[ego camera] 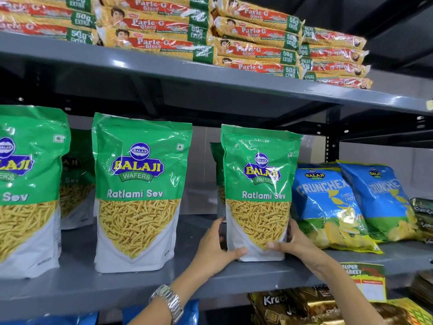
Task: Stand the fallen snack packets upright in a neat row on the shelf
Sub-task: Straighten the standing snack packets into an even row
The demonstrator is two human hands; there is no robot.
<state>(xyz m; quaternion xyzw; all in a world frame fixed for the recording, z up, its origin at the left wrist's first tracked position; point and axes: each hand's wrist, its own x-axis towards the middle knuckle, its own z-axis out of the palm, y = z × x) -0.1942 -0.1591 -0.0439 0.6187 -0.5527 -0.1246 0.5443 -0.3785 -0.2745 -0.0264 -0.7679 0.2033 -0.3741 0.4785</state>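
Observation:
A green Ratlami Sev packet (259,191) stands upright near the front of the grey middle shelf (164,282). My left hand (216,247) grips its lower left corner and my right hand (293,242) grips its lower right corner. Two more green packets stand upright in the front row: one in the middle (138,191) and one at the left edge (25,188). Behind them, partly hidden, stand further green packets (76,177).
Two blue Crunchex bags (328,207) lean against each other right of the held packet, with a dark packet (421,219) beyond. Stacked Parle-G biscuit packs (255,36) fill the upper shelf. Dark snack packs (288,306) and a price tag (365,280) sit below.

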